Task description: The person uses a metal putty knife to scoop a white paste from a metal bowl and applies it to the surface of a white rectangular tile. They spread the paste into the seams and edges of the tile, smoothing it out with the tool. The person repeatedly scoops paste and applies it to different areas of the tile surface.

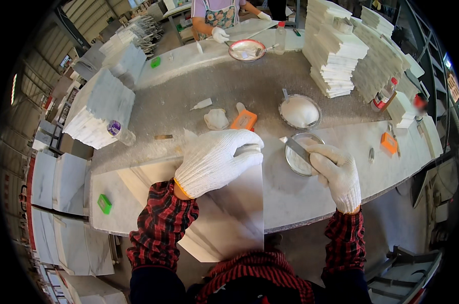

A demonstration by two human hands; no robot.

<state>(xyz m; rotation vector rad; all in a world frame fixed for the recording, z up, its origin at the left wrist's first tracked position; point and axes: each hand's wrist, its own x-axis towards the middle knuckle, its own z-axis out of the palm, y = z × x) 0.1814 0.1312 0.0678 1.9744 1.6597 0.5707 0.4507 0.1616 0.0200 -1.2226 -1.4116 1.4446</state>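
My left hand [214,161], in a white knit glove, grips the top edge of a marble tile [229,213] that stands tilted against the front of the stone workbench [179,101]. My right hand [335,172], also gloved, holds a flat metal scraper [296,149] whose blade lies over a shallow metal bowl [292,162] just right of the tile. A second metal bowl [300,112] heaped with white powder sits behind it.
Tall stacks of white tiles [336,50] stand at the back right, and more tiles [100,109] at the left. An orange tool [244,120], a crumpled cloth [217,119] and a bottle [119,131] lie on the bench. Another person [219,17] works at the far side.
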